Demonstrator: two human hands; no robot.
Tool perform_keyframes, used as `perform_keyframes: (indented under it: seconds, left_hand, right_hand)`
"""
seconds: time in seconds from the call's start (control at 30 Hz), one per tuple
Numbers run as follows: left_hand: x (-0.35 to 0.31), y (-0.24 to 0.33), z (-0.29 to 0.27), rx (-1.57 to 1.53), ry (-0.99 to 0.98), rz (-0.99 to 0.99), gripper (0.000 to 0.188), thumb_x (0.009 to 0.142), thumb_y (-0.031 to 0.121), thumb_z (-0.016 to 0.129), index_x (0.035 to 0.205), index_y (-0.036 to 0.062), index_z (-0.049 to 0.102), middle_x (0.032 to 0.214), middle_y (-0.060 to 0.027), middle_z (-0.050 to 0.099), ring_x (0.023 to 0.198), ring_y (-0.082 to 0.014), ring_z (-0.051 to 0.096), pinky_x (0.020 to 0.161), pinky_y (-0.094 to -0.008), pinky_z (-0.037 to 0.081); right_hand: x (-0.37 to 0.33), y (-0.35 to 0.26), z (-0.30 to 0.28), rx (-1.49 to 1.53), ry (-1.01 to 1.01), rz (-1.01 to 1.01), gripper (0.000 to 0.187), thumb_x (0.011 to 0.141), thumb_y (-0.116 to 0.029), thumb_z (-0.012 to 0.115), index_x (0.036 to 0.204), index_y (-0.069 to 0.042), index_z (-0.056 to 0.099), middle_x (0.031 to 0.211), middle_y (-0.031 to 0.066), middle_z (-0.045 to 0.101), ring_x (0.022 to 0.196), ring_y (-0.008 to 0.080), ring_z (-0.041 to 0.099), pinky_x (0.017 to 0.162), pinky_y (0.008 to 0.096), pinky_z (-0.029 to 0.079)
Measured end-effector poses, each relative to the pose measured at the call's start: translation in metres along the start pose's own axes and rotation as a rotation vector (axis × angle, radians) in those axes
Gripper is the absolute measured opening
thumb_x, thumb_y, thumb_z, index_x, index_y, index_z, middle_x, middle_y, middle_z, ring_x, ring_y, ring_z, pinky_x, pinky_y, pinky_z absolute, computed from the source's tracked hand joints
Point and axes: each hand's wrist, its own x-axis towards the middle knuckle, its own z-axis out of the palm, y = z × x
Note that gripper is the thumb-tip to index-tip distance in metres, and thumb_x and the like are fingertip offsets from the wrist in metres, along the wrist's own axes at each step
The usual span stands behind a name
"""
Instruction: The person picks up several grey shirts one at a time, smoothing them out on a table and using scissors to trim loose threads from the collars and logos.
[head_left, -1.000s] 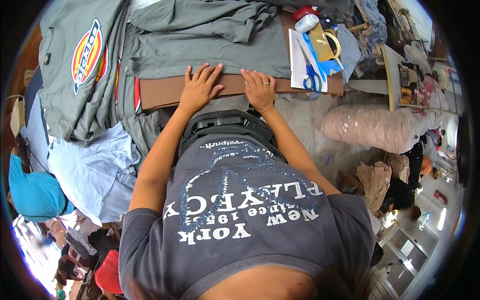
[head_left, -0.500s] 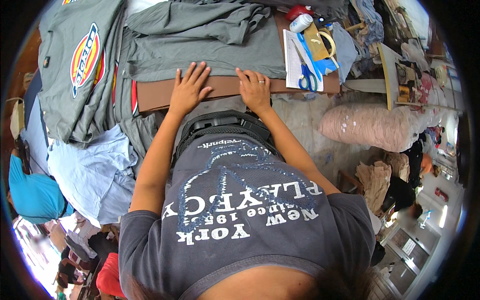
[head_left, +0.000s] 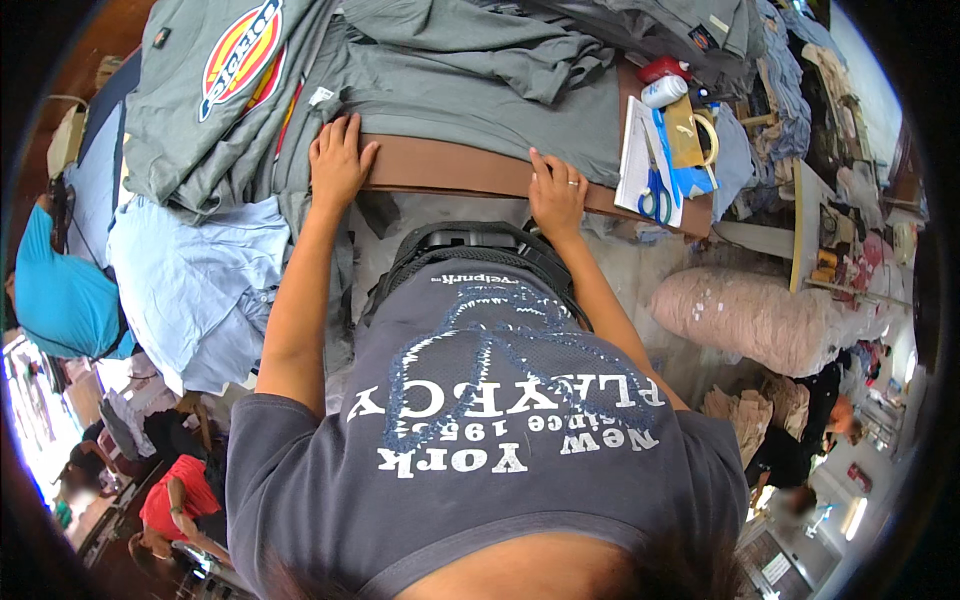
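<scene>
A grey shirt (head_left: 470,90) lies spread over a brown board (head_left: 450,165) at the table's near edge. My left hand (head_left: 338,165) rests on grey cloth by the left end of the shirt's near hem, its fingers stretched out. To the right, my right hand (head_left: 558,198) lies at the hem and over the board's front edge, index finger extended onto the cloth and the other fingers slightly bent. Neither hand holds anything. A small white label (head_left: 320,97) shows on the cloth just above my left fingers.
Blue-handled scissors (head_left: 655,195) lie on a white pad (head_left: 635,160), beside a tape roll (head_left: 705,140) and a white bottle (head_left: 664,92). Grey shirts with a colourful print (head_left: 240,60) are piled left, above light blue cloth (head_left: 200,280). A pinkish wrapped bundle (head_left: 740,310) lies right. Other people work nearby.
My left hand has slid left along the hem to its left end. My right hand stays near the right part of the hem. The whole view has shifted a little.
</scene>
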Motion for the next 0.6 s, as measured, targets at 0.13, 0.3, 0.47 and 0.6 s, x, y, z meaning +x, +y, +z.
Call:
perform_keyframes:
  seconds: [0.13, 0.3, 0.47, 0.6]
  left_hand:
    - [0.019, -0.017, -0.011, 0.121, 0.003, 0.135, 0.038, 0.074, 0.017, 0.05, 0.111, 0.0105, 0.048, 0.109, -0.005, 0.047, 0.104, -0.0209, 0.042, 0.086, -0.0374, 0.031]
    - [0.055, -0.03, -0.017, 0.214, -0.026, 0.575, 0.039, 0.073, 0.009, 0.045, 0.112, 0.009, 0.046, 0.109, -0.0055, 0.047, 0.104, -0.0191, 0.043, 0.09, -0.0352, 0.032]
    - [0.069, -0.054, -0.01, 0.243, -0.149, 0.461, 0.02, 0.075, 0.013, 0.046, 0.094, 0.0114, 0.051, 0.091, -0.0037, 0.049, 0.091, -0.0177, 0.047, 0.083, -0.0329, 0.036]
    - [0.07, -0.058, -0.024, 0.261, -0.16, 0.56, 0.014, 0.074, 0.013, 0.047, 0.087, 0.0097, 0.051, 0.085, -0.0038, 0.051, 0.088, -0.0175, 0.049, 0.085, -0.0351, 0.035]
  right_hand:
    - [0.005, -0.003, -0.002, 0.035, -0.02, 0.021, 0.037, 0.072, -0.014, 0.055, 0.109, -0.013, 0.053, 0.097, 0.0017, 0.049, 0.092, 0.0195, 0.045, 0.079, 0.0352, 0.034]
    - [0.048, -0.006, -0.008, 0.259, -0.141, 0.093, 0.03, 0.072, -0.012, 0.057, 0.102, -0.011, 0.055, 0.095, 0.007, 0.051, 0.087, 0.0258, 0.05, 0.073, 0.0367, 0.04]
    - [0.069, -0.005, -0.007, 0.29, -0.388, 0.231, 0.023, 0.073, -0.015, 0.058, 0.095, -0.009, 0.057, 0.09, 0.0113, 0.056, 0.083, 0.0295, 0.055, 0.068, 0.0394, 0.043]
    - [0.075, 0.006, -0.023, 0.285, -0.568, 0.276, 0.024, 0.069, -0.02, 0.063, 0.09, -0.009, 0.059, 0.084, 0.014, 0.059, 0.079, 0.0311, 0.057, 0.067, 0.0408, 0.044]
